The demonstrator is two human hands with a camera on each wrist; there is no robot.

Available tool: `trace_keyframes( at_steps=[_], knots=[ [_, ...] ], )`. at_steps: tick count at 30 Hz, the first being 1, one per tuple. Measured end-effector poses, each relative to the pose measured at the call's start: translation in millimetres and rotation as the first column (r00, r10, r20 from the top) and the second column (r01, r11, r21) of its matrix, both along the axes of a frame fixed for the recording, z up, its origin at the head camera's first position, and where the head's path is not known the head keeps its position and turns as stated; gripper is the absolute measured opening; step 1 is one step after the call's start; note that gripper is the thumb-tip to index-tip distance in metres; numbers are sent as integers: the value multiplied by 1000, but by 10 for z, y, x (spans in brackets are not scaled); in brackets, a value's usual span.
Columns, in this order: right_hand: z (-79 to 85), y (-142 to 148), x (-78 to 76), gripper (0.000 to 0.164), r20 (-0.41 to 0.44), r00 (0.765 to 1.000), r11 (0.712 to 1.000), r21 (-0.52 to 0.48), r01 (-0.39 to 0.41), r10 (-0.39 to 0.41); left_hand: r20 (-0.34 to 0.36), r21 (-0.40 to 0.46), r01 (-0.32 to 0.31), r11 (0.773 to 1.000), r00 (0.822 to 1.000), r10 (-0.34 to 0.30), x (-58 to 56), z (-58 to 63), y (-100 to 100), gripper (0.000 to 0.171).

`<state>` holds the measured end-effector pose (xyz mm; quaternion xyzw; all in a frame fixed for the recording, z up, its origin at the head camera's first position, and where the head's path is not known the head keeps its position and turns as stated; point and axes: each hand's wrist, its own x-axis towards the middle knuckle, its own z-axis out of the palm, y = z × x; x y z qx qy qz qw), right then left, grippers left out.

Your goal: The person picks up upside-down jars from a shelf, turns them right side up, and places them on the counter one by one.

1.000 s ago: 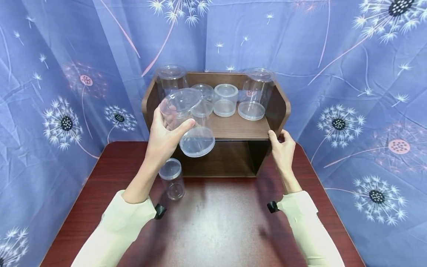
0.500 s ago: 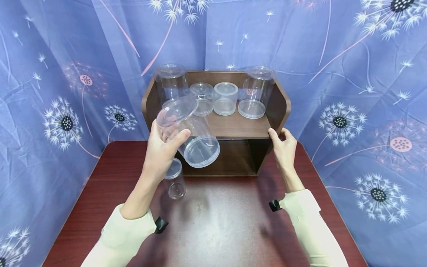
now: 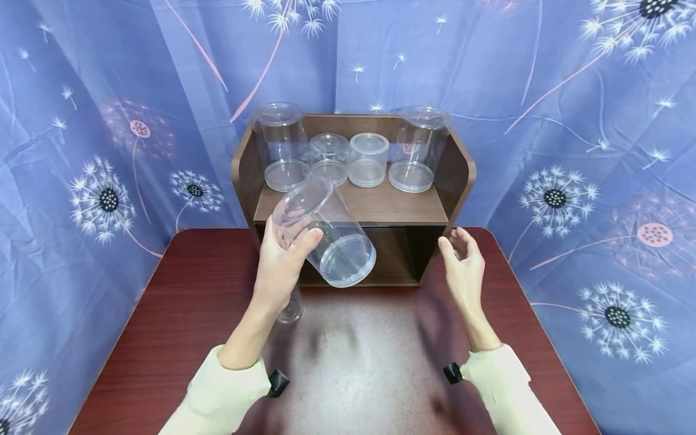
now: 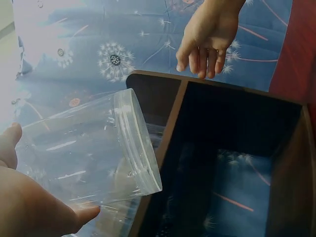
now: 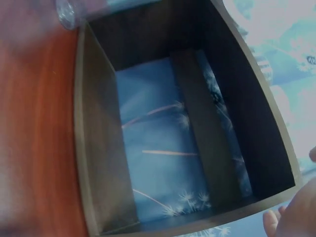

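Observation:
My left hand (image 3: 278,266) grips a large clear plastic jar (image 3: 339,232), thumb on the near side. The jar is tilted in front of the brown wooden shelf unit (image 3: 388,208), its ridged end pointing down and to the right. In the left wrist view, the ridged end (image 4: 137,143) of this jar overlaps the shelf's edge. My right hand (image 3: 464,266) is raised beside the unit's right side, its fingers loosely bent and holding nothing. A smaller clear jar (image 3: 291,311) stands on the table, mostly hidden behind my left hand.
On the upper shelf stand a tall clear jar (image 3: 283,145) at left, two short jars, one clear (image 3: 329,158) and one frosted-topped (image 3: 368,158), and another tall jar (image 3: 417,148) at right. A dark red table (image 3: 201,290) and a patterned blue curtain (image 3: 391,54) surround the unit.
My left hand has brought the jar down and to the right, tilting it further. My right hand has let go of the unit's right edge and moved slightly down.

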<state>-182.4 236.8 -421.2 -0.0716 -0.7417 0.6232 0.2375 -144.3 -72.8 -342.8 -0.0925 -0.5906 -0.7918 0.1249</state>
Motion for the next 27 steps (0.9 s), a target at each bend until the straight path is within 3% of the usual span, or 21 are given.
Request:
trace_keyframes(
  at_steps=[6,12,15,22,27],
  knots=[
    [-206,-65,209,52,-26,993,992,-42,-119,118,30,25,-3,1000,1000,2,5,-149,36,79],
    [-369,-163,414,52,-56,953,955,12,-298,298,51,58,12,998,999,-15,38,-284,104,83],
    [-450,-217,481,53,-113,914,921,47,-387,390,52,63,27,998,998,-30,49,-348,137,82],
    [-588,-364,560,69,-242,783,816,80,-572,573,63,110,28,994,997,-35,94,-476,230,82],
    [-675,-442,605,80,-210,750,772,37,-635,627,68,120,37,992,997,-45,140,-566,285,89]
  ],
)
